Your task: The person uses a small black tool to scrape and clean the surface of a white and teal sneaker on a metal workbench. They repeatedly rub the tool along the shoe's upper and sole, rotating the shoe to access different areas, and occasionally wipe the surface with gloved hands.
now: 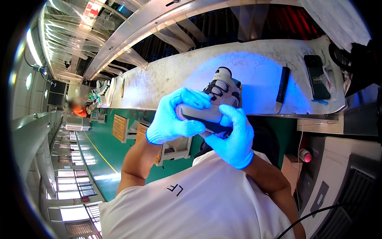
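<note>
A grey and dark sneaker with dark laces is held tilted at the near edge of the workbench. My left hand, in a knitted glove lit blue, is closed around the toe end, its thumb under the shoe and its fingers over the upper. My right hand, gloved the same way, grips the forefoot from the near right side, with the thumb on the upper. The rest of its fingers are partly hidden beneath the sole. A patch of blue light falls on the bench around the shoe.
A black-handled knife lies right of the shoe. Farther right is a dark phone-like object. More shoes stand at the bench's far left, near a person in orange. Wooden-topped carts stand on the green floor.
</note>
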Available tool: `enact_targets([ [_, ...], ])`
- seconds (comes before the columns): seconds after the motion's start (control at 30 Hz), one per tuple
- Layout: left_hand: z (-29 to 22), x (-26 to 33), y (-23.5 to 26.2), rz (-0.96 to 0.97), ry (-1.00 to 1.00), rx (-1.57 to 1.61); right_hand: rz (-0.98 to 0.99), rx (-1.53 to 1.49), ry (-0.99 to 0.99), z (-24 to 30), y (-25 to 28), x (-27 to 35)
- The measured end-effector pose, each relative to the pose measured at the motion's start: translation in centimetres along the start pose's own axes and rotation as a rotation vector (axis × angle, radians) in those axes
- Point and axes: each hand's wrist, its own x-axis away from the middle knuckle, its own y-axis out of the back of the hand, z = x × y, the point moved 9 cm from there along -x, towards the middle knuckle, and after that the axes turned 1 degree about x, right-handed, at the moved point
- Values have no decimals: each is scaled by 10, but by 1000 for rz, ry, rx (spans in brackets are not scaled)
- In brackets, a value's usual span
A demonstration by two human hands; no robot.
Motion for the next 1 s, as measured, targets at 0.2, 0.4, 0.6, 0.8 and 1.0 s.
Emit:
enact_targets([
  [0.2, 11, -1, 11, 40, 3, 67, 9, 24, 23, -4, -9, -14],
  [0.4, -8, -3, 19, 71, 94, -125, 68, 116, 44, -17, -26, -22],
  [0.6, -9, -20, 25, 23, 121, -348, 72, 82, 37, -21, -32, -39],
  [0.8, 5, -30, 44, 24, 168, -244, 95, 186, 2, -39, -31, -19],
  [1.0, 3, -41, 44, 119, 55, -274, 79, 127, -17, -46, -23, -31],
])
